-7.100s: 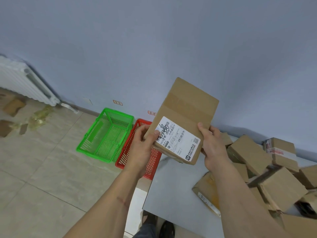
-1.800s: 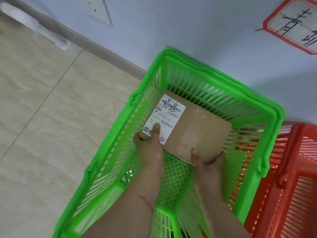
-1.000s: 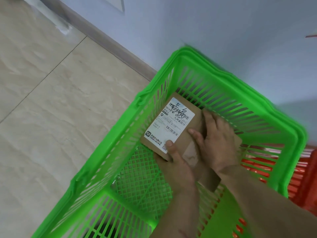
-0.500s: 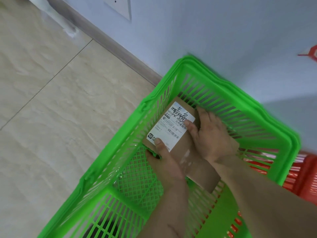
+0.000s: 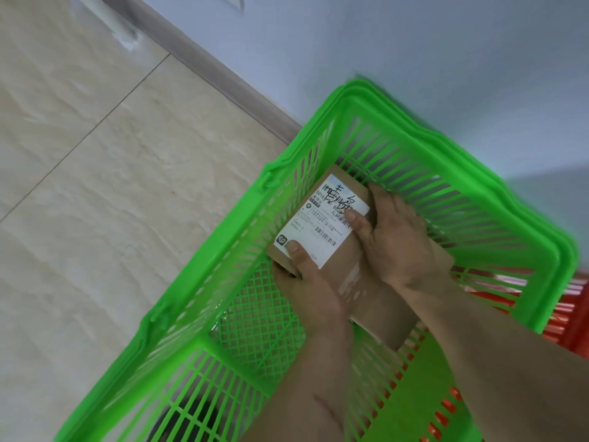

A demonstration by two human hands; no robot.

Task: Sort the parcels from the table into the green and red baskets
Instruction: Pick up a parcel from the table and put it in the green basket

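The parcel [image 5: 347, 269] fills the far left part of the green basket [image 5: 497, 186], tight against its left wall, with both hands on it. Open mesh floor lies free at the near left end. The red basket [image 5: 573, 317] stands just beside the right wall, and the room wall runs close behind.

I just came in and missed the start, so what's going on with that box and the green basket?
A person is setting a cardboard parcel into the green basket on the floor. The left hand grips its near end, thumb on the white shipping label. The right hand holds its right side, thumb on the label too. The parcel sits deep inside the basket, toward the wall end; neither hand has let go. The red basket stands just to the right.
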